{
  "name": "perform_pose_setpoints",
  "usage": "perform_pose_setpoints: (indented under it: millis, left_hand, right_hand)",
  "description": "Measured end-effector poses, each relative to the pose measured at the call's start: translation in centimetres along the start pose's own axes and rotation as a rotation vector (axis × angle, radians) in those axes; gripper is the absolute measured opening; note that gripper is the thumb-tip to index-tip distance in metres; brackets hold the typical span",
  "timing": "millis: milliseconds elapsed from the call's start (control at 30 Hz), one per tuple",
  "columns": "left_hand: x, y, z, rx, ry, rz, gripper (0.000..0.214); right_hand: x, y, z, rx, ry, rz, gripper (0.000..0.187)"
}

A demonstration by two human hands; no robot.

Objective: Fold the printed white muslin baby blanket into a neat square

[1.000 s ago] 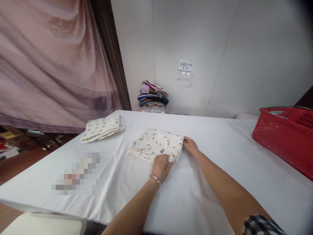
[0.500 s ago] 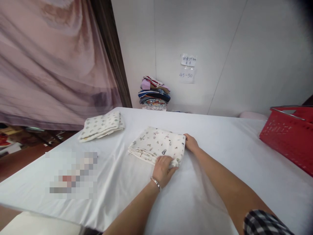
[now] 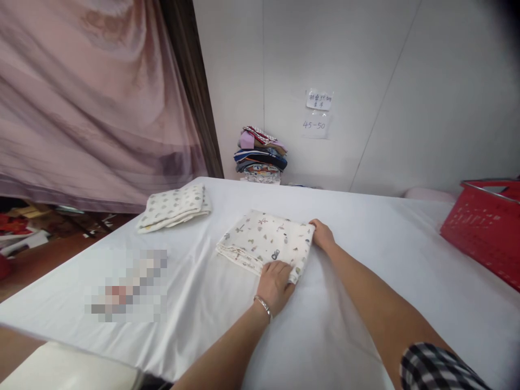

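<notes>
A folded white cloth point(image 3: 266, 238) with small printed figures lies flat in front of me on the white-covered table. My left hand point(image 3: 276, 281), with a silver bracelet at the wrist, grips its near right corner, fingers on top and thumb at the edge. At the far right corner, my right hand point(image 3: 322, 234) has its fingers closed on the cloth's edge; the fingertips are partly hidden. Left of this cloth sits another folded white cloth point(image 3: 174, 206) with grey-green spots, touched by neither hand.
A red plastic basket point(image 3: 483, 227) stands at the table's right side. Behind the far edge rises a stack of folded fabrics point(image 3: 260, 154) against the wall. A blurred-out item point(image 3: 125, 287) lies on the left of the white tablecloth point(image 3: 203, 336). A pink curtain point(image 3: 81, 97) hangs at left.
The whole view has shifted slightly, so things appear a little further right. Both hands keep their places on the folded cloth, which looks much the same.
</notes>
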State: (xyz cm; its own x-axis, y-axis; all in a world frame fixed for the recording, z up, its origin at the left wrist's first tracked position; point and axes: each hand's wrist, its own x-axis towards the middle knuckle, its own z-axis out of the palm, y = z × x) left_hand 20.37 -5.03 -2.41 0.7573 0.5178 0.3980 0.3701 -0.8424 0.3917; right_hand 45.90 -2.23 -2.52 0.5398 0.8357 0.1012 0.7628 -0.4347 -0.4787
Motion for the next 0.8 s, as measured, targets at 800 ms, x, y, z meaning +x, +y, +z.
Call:
perform_pose_setpoints:
  millis: [800]
  left_hand:
    - [-0.1,0.6,0.1,-0.025,0.011,-0.009,0.025]
  right_hand:
    - [-0.5,1.3,-0.8,0.033,0.016,-0.340,0.042]
